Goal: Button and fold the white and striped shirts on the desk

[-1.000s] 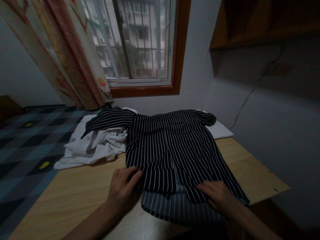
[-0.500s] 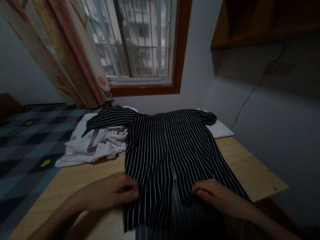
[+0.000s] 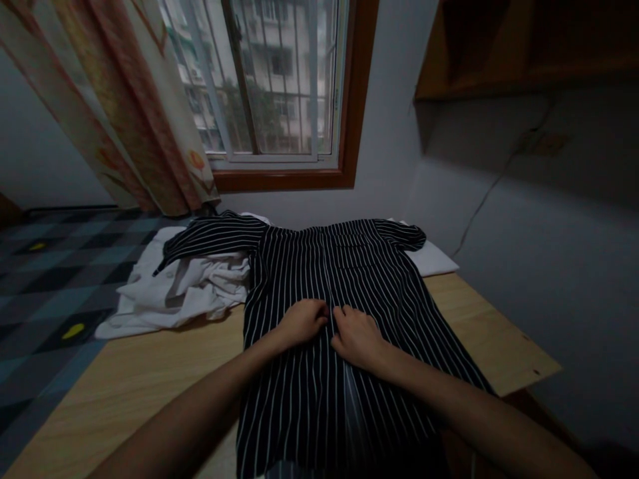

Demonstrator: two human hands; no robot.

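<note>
A black shirt with white stripes (image 3: 294,266) is spread on the wooden table (image 3: 164,372), collar end away from me, sleeves out to both sides. Its lower end hangs toward me past the bottom of the view. My left hand (image 3: 303,322) is at the middle of the front, its curled fingers closed on the cloth by the centre line. Just right of it, my right hand (image 3: 358,338) also has bent fingers closed on the fabric, thumb toward the left hand. A small gap separates the two hands. The fingertips are partly hidden.
A crumpled white garment (image 3: 184,293) lies left, partly under a striped sleeve. Something flat and white (image 3: 433,259) shows under the right sleeve. Beyond the table's left edge is a checked cloth surface (image 3: 44,286). A window (image 3: 269,86), curtain (image 3: 144,113) and wall shelf (image 3: 474,73) are behind.
Both hands have moved from the lower sides of the shirt up and inward to the middle of its front. The front edges, apart lower down before, now lie closer together.
</note>
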